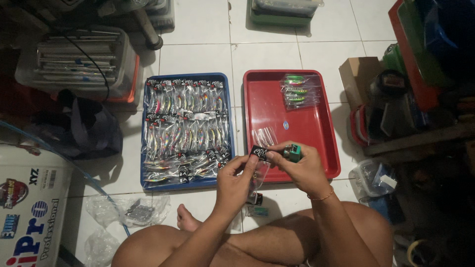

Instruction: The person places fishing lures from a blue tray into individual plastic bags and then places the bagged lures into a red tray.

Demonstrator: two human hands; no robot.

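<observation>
Two hands: both mine, meeting over the near edge of the red tray.
Left hand: fingers pressed together on the left end of a small packet, a clear bag with a black header card.
Right hand: thumb and forefinger pinch the right end of the same card, while a green lighter sits tucked in the fingers on the far side.
Packet place: held in the air between my hands, just above the red tray's near rim, its clear part hanging down toward my legs.
Risk, flame: I judge the lighter sits very near the plastic; a flame held too close could melt a hole in the bag or singe my thumb.
Risk, drop: the bag hangs only by its card, so a loose pinch could let it slip to the floor.
Risk, light: the scene is dim, so a poor seal could go unnoticed.
Trays: two, the red one at right and a blue tray at left.
Blue tray load: three rows of bagged lures; too many and too overlapped for an exact count.
Red tray load: one small stack of green lures at the far end, perhaps four, plus one empty bag.
Floor by my foot: two small items, too dark to name.
</observation>
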